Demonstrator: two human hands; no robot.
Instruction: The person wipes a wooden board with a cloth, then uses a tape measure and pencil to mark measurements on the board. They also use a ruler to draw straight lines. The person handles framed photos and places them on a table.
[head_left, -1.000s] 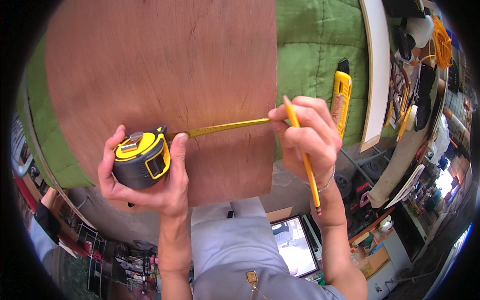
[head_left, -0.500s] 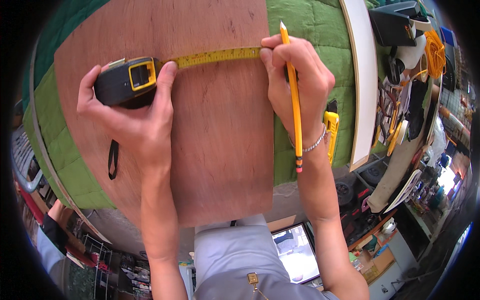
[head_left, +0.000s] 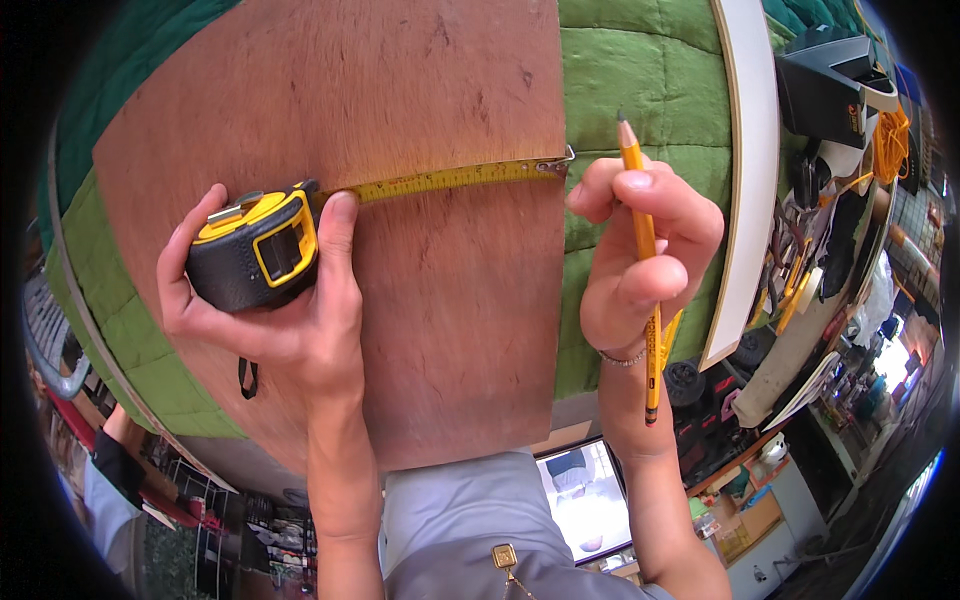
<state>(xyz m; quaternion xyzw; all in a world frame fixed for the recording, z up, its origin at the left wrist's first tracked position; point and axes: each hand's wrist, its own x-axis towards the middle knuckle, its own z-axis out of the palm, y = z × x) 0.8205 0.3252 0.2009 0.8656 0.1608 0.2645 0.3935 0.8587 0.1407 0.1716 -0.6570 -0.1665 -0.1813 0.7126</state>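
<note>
My left hand (head_left: 290, 320) is wrapped round a black and yellow tape measure (head_left: 255, 250), its thumb lying by the mouth where the blade comes out. The yellow blade (head_left: 450, 180) stretches rightward across a reddish-brown wood panel (head_left: 455, 320). Its metal end hook (head_left: 569, 157) is at the panel's right edge. Just right of that edge, my right hand (head_left: 650, 250) holds a yellow pencil (head_left: 643, 235) between thumb and fingers, point up and away from me. The right hand is apart from the blade. A black wrist strap (head_left: 247, 378) hangs below the left hand.
Green quilted padding (head_left: 650, 60) lies under the panel. A long pale board (head_left: 745, 180) runs along the right side. Beyond it are hand tools (head_left: 795, 290), a black box (head_left: 825, 85) and an orange cord (head_left: 890, 145). A bright screen (head_left: 585, 500) shows below, near my legs.
My right hand has let go of the blade's end and turned palm-up, moving right and nearer with the pencil. The tape measure and left hand sit lower in view, with the end hook now visible.
</note>
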